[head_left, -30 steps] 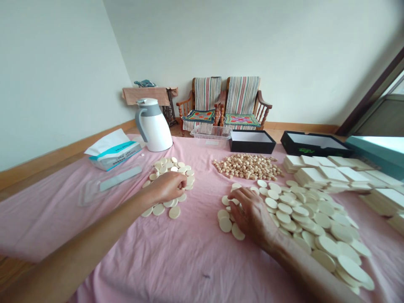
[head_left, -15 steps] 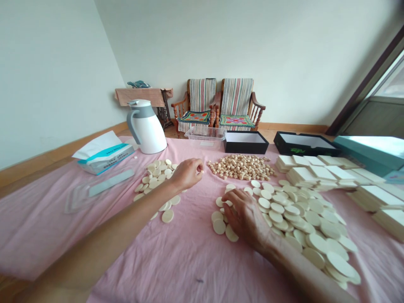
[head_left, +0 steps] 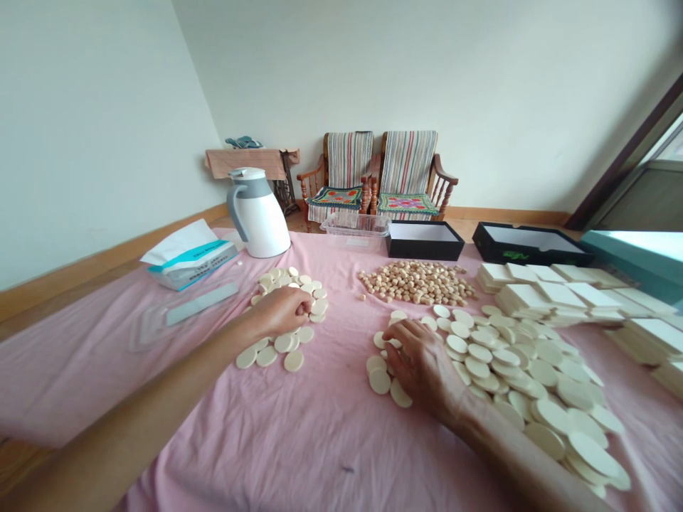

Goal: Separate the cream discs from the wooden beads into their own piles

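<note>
My left hand (head_left: 285,311) is over the smaller pile of pale wooden discs (head_left: 293,361), its fingers curled in. What they hold, if anything, is hidden. At the left edge of a larger heap of discs (head_left: 480,353) rests my right hand (head_left: 424,363), palm down with bent fingers. Its thumb is apart from the fingers, and loose discs lie under and around it. Beyond both hands is a heap of small wooden pieces (head_left: 419,282); a single piece (head_left: 362,298) sits off its left end.
Stacks of pale square pieces (head_left: 560,295) stand at right. Behind are black boxes (head_left: 424,242), a clear plastic tub (head_left: 355,229) and a blue box (head_left: 640,259). A white jug (head_left: 262,220), tissue pack (head_left: 192,259) and clear lid (head_left: 184,313) are at left on the pink cloth (head_left: 299,441).
My left hand has drawn back leftward from beside the small wooden pieces to above the smaller disc pile. My right hand stays among its discs. The view has turned slightly left.
</note>
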`<state>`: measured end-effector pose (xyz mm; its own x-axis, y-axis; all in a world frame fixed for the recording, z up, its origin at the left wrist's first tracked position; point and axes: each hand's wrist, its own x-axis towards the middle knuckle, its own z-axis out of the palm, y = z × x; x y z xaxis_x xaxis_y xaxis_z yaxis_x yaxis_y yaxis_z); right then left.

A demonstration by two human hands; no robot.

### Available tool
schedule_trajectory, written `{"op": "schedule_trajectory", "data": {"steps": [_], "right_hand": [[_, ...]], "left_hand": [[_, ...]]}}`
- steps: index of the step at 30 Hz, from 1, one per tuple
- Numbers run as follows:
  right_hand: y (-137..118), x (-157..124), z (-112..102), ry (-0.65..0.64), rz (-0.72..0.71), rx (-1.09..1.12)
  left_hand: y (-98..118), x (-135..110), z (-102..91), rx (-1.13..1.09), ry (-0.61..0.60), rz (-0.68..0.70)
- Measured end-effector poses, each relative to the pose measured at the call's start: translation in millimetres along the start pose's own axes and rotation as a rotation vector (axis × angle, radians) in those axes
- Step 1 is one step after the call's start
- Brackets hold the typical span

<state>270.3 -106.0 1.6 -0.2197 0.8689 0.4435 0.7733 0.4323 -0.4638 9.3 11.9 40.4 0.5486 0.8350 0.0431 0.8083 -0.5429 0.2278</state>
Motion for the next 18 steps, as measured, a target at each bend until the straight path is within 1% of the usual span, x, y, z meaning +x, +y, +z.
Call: {"op": "schedule_trajectory", "data": {"steps": [5, 9, 12, 14, 18], "right_hand": [[0, 0, -2, 0.014, -0.005, 0.006], [-1, 0, -3, 0.014, -0.001, -0.002], [-1, 1, -3, 0.012, -0.003, -0.014], [-2, 1, -3, 0.008, -0.003, -0.021], [-3, 1, -5, -0.008, 0.001, -0.030]], "left_hand": [[1, 1, 6.7, 0.053, 0.019, -0.041], [0, 3, 9.4, 0.152, 0.036, -0.060], [6, 8, 9.5, 0.183, 0.049, -0.056], [15, 16, 9.3, 0.127, 0.096, -0.038], [34, 34, 7.9, -0.094, 0.273, 0.000]]}}
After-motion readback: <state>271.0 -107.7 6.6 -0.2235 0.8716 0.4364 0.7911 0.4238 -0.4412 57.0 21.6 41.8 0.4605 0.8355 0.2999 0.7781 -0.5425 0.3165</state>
